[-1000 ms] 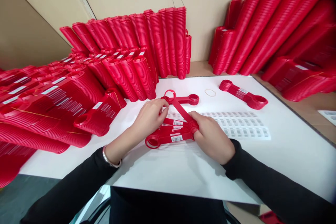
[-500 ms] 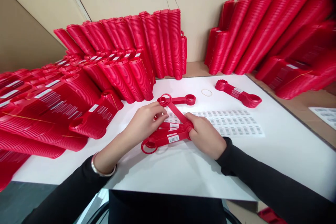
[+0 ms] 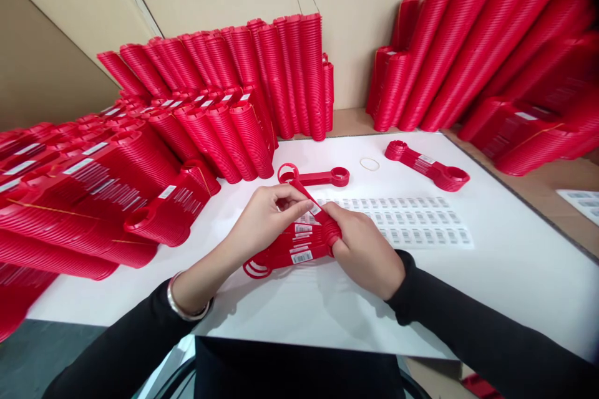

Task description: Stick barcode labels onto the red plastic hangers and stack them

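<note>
My right hand (image 3: pixel 362 243) grips the right end of a fanned bundle of red ring-ended plastic pieces (image 3: pixel 299 246) above the white table. White barcode labels (image 3: pixel 302 256) show on several of them. My left hand (image 3: pixel 262 218) pinches a small white label (image 3: pixel 315 207) between thumb and finger, against the uppermost red piece, whose ring end (image 3: pixel 287 173) points up and left. Behind the hands lies another red piece or thin stack (image 3: pixel 322 179). A sheet of barcode labels (image 3: pixel 421 220) lies partly behind my right hand.
Tall stacks of red pieces stand at the left (image 3: pixel 154 181) and back right (image 3: pixel 458 56). A small red stack (image 3: pixel 427 165) and a rubber band (image 3: pixel 369 164) lie on the white table (image 3: pixel 515 280). Another label sheet (image 3: pixel 583 202) is at the far right.
My left hand has moved slightly right, bringing a label onto the uppermost red piece. That piece's ring end has shifted a little left, and the bundle below has turned slightly.
</note>
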`<state>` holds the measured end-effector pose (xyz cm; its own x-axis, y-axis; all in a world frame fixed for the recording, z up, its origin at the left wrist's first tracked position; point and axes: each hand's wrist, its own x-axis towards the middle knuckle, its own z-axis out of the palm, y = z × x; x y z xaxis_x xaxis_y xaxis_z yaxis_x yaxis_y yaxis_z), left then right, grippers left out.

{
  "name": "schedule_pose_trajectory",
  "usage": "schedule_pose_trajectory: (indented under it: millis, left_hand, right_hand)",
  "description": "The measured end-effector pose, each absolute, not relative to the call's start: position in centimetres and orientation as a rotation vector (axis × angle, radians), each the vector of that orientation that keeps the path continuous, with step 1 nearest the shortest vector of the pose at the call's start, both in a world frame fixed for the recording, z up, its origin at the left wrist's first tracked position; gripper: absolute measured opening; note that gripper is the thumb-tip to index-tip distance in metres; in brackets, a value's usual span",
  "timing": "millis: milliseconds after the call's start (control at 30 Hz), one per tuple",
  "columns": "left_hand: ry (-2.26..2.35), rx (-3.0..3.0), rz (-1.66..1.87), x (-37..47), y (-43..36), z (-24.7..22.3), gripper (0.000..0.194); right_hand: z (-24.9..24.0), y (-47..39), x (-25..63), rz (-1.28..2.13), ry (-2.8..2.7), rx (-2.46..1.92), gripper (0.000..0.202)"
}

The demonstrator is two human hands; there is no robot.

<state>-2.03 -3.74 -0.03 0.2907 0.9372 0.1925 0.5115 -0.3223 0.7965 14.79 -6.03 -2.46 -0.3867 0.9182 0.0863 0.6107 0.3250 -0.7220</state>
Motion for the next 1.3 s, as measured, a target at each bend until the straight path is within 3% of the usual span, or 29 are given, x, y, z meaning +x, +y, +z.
schedule_pose_trajectory:
  millis: [200,500,667,733,1033,1300]
  left_hand:
    - [1.283,2.143,0.920,-2.0,-3.9,-0.5,0.016]
    - [1.415,3.156,1.076,-2.1,-4.1,-1.6,0.018]
    - [1.501,3.051,1.128,-2.6,-3.2,-1.8,0.055]
    - [1.469,2.989,1.119,-2.8,-2.9,-2.0,0.062]
    - [1.592,2.548,1.433,-2.9,-1.9,-1.8,0.036]
    - [1.295,2.319,0.960,-5.1,-3.5,-0.2,0.014]
  right_hand:
    - [-2.3,-6.1,14.8,0.879,-2.079,-1.312,0.023]
    - [-2.1,-6.6,14.9,0.736,-2.139,-1.276,0.028]
    - [-1.9,-6.8,15.1,0.742,-2.129,-1.222,0.033]
    - [-1.9,-6.7,15.2,0.739,-2.132,-1.226,0.035]
    - [-1.6,-6.7,15.3,0.782,-2.155,-1.160,0.037]
    - [-3.3,-6.9,16.4,0.751,-2.274,-1.219,0.022]
